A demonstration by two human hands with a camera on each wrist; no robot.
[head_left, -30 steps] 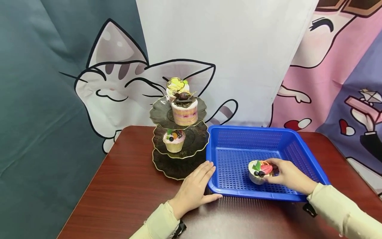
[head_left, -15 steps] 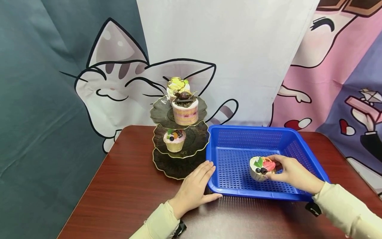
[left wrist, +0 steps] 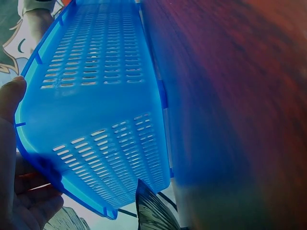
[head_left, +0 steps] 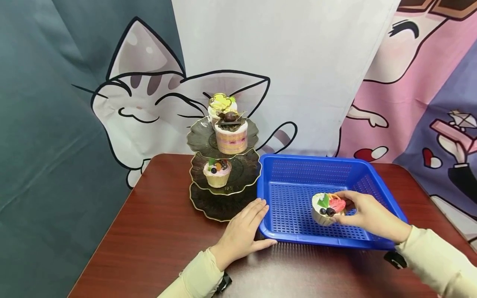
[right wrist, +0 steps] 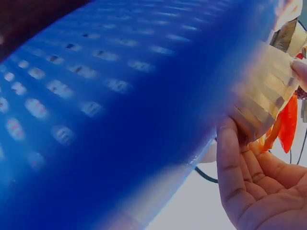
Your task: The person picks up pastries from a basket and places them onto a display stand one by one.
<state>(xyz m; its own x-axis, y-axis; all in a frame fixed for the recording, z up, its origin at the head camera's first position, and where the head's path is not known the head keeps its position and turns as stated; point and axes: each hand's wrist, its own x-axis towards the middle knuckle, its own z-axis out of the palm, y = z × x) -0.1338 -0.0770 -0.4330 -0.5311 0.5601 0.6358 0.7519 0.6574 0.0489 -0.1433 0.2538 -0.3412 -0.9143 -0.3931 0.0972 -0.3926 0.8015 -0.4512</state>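
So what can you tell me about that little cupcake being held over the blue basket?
The small fruit-topped cupcake in a pale pleated paper cup has white cream on top, dressed with a red strawberry piece, a green leaf, dark berries and an orange curl. It looks like a glossy model, though that is hard to confirm. The person's right hand pinches it at its right side, fingers on the cup wall. It sits about upright inside the blue perforated plastic basket; whether it touches the floor is unclear.
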